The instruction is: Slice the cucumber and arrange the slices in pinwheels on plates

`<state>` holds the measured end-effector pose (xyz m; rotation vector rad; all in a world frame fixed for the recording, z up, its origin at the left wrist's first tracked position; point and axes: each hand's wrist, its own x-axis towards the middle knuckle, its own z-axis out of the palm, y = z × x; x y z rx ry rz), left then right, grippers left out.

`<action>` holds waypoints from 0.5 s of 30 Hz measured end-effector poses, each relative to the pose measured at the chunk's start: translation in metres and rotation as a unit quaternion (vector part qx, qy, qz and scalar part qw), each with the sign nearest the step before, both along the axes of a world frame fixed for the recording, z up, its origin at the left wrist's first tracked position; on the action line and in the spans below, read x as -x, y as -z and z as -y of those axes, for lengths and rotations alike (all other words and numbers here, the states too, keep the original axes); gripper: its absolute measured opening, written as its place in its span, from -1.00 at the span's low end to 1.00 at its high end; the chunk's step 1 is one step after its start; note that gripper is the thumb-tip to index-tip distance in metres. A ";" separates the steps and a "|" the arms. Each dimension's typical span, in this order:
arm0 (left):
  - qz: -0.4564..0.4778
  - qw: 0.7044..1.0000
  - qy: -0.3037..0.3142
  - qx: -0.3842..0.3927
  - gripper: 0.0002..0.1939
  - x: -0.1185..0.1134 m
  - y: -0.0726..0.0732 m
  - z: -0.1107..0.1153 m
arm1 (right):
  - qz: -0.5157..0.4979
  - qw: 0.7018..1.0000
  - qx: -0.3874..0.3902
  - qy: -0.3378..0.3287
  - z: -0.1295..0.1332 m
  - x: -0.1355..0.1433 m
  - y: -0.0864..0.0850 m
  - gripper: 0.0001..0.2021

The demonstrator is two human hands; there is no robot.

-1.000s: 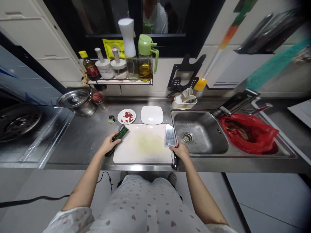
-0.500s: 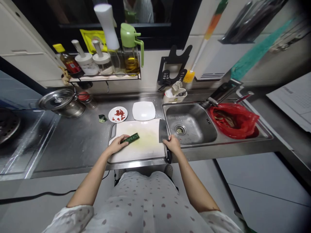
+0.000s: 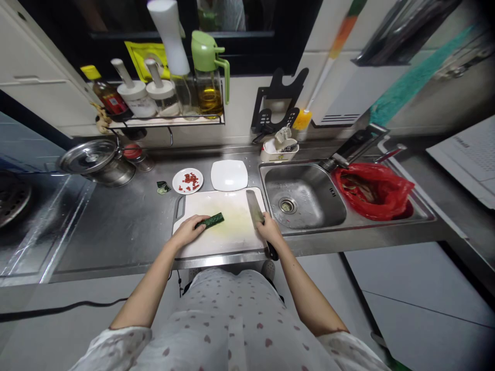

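Observation:
My left hand is closed around the left end of a dark green piece of cucumber, which lies on the white cutting board. At the board's right side my right hand grips a kitchen knife where the blade meets the black handle. Its broad blade is tilted and points away from me over the board. A pale yellow-green stain marks the board's middle, between the two hands.
Behind the board stand a plate of chopped red bits and a white square plate. Dark green scraps lie to the left. To the right is the sink with a red plastic bag; a lidded pot stands far left.
My right hand has shifted slightly left with the knife, and the blade has turned from flat-facing to a narrower, tilted view. The left hand and cucumber have barely moved.

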<state>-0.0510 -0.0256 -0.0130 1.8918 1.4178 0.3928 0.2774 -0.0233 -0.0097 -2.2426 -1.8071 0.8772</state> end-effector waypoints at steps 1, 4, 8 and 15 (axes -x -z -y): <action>-0.014 1.000 -0.001 -0.021 -0.57 -0.002 0.000 0.001 | 0.011 1.000 0.008 -0.014 0.000 0.002 -0.001 -0.74; -0.042 0.997 -0.002 -0.068 -0.54 -0.009 -0.002 0.004 | 0.042 0.998 0.015 -0.052 0.001 0.010 -0.007 -0.76; -0.058 0.994 0.026 -0.092 -0.52 -0.020 -0.005 0.003 | 0.060 0.993 0.022 -0.096 0.004 0.027 -0.020 -0.75; -0.082 0.989 0.047 -0.116 -0.58 -0.035 0.003 -0.004 | 0.060 0.984 0.038 -0.164 0.011 0.061 -0.044 -0.74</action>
